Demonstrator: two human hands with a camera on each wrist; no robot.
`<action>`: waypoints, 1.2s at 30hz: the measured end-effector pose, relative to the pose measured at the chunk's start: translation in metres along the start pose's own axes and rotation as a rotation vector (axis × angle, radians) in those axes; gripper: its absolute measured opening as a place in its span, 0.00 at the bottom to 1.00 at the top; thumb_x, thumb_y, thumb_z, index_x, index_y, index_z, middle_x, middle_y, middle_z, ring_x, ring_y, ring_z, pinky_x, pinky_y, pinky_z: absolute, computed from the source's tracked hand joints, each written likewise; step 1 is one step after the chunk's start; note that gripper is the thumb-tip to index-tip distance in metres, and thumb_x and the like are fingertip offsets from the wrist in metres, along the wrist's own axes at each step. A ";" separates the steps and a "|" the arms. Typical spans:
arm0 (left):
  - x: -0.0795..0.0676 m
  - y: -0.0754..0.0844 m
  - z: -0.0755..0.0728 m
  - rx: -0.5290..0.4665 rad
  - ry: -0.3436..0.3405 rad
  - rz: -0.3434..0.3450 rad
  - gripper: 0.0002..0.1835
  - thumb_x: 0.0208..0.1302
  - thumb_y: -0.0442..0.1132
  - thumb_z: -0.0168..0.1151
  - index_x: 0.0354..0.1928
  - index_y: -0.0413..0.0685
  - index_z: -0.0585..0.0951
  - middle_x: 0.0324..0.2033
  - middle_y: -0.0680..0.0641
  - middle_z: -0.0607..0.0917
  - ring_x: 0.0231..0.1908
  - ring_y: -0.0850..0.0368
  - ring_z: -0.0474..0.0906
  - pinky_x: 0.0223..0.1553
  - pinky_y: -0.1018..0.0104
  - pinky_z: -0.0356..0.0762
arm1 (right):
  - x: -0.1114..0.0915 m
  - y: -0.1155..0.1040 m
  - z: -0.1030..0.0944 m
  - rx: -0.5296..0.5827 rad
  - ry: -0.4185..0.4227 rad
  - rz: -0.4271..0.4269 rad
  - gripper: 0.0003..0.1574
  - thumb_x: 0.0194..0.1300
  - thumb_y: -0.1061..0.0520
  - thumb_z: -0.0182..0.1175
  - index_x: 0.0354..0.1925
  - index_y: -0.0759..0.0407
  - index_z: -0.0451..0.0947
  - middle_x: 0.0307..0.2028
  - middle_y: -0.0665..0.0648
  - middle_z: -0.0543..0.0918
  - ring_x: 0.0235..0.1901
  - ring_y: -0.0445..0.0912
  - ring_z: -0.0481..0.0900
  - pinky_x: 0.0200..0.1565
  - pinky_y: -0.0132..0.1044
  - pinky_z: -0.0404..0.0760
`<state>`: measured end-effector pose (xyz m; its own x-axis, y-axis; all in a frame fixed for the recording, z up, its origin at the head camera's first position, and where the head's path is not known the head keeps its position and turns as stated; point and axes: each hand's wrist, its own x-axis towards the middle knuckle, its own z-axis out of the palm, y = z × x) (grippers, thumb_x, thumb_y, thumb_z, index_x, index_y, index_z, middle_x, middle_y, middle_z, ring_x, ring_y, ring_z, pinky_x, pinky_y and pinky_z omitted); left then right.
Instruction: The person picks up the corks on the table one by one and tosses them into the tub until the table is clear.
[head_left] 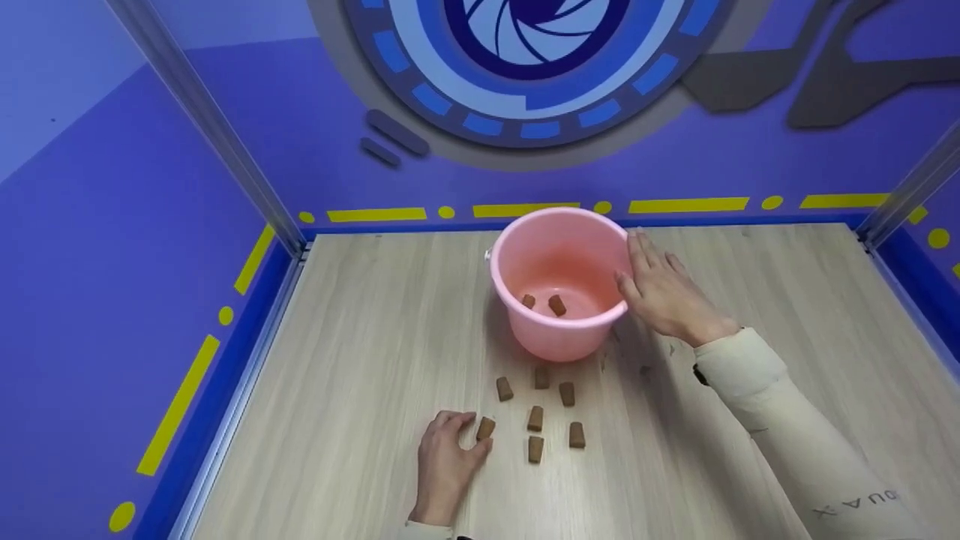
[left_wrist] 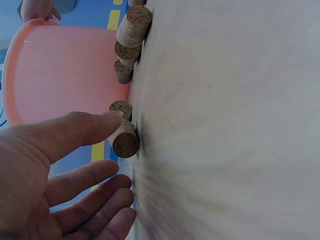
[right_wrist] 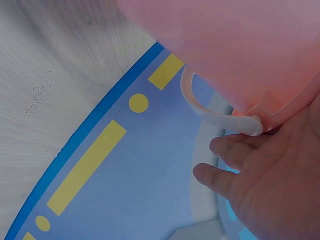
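Note:
My left hand (head_left: 448, 461) is low over the tabletop, thumb and fingers apart on either side of a brown tapered cork (head_left: 486, 428). In the left wrist view the thumb is next to the nearest cork (left_wrist: 125, 144), and a gap separates it from the spread fingers. A pink bucket (head_left: 559, 341) stands upright behind the corks, with two corks (head_left: 556, 305) visible inside. My right hand (head_left: 664, 296) holds the bucket's right rim, thumb over the edge and fingers along the outside. From the right wrist, fingers show beneath the white handle (right_wrist: 225, 121); the thumb is hidden.
Several more corks, among them one (head_left: 576, 435) to the right, lie scattered in front of the bucket on the wood-grain tabletop (head_left: 352, 360). Blue-purple panels (head_left: 247, 67) with yellow markings rise behind and beside the table, and a metal rail runs along its left edge.

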<state>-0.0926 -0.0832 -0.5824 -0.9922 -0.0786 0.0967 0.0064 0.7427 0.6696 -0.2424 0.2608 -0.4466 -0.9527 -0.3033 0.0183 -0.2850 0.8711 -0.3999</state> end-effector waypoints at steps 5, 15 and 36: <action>-0.001 -0.002 -0.002 -0.040 0.007 0.056 0.17 0.49 0.30 0.84 0.43 0.44 0.91 0.37 0.53 0.86 0.40 0.55 0.85 0.43 0.61 0.85 | 0.001 0.001 0.000 0.003 -0.013 0.000 0.48 0.87 0.42 0.36 0.82 0.74 0.32 0.82 0.75 0.38 0.82 0.67 0.37 0.78 0.68 0.39; 0.001 -0.001 -0.002 -0.071 -0.039 0.048 0.18 0.52 0.27 0.81 0.46 0.43 0.90 0.38 0.53 0.86 0.41 0.56 0.85 0.45 0.64 0.86 | 0.002 0.001 -0.001 0.023 -0.025 0.010 0.48 0.87 0.45 0.39 0.82 0.74 0.31 0.83 0.74 0.38 0.82 0.66 0.37 0.78 0.68 0.38; 0.003 -0.008 -0.003 -0.079 -0.115 0.218 0.21 0.54 0.27 0.81 0.51 0.43 0.89 0.46 0.51 0.89 0.48 0.52 0.87 0.52 0.59 0.85 | 0.002 0.002 0.001 0.028 -0.016 0.003 0.48 0.87 0.45 0.38 0.82 0.74 0.32 0.82 0.75 0.39 0.82 0.66 0.37 0.78 0.68 0.39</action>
<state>-0.0955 -0.0915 -0.5848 -0.9740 0.1566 0.1636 0.2265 0.6794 0.6979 -0.2445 0.2614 -0.4484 -0.9517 -0.3069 0.0023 -0.2787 0.8610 -0.4254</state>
